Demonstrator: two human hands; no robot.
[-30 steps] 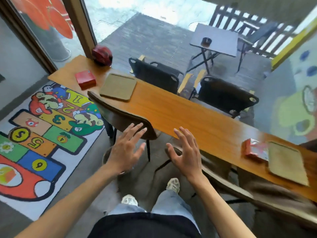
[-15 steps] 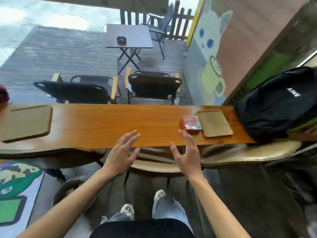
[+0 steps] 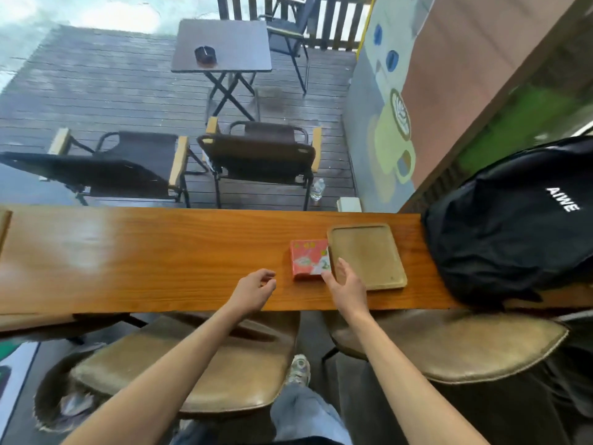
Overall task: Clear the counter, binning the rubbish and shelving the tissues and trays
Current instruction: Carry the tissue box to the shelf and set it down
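A red tissue pack point(image 3: 308, 261) lies flat on the long wooden counter point(image 3: 144, 252), touching the left edge of a tan wooden tray point(image 3: 369, 255). My right hand point(image 3: 346, 284) reaches over the counter's front edge, fingers apart, fingertips at the pack's near right corner and over the tray's left rim; it holds nothing. My left hand point(image 3: 255, 289) hovers just left of the pack with loosely curled fingers, empty. The corner of a second tray point(image 3: 4, 226) shows at the far left edge.
A black backpack point(image 3: 513, 226) fills the counter's right end beside the tray. Two tan padded stools point(image 3: 205, 370) point(image 3: 449, 345) stand below the counter in front of me. Beyond the glass are black folding chairs point(image 3: 260, 155) and a small table point(image 3: 224, 46).
My view swung right from the left tray and stopped over the right tray. Both hands moved forward over the counter, the right one reaching the tissue pack's corner.
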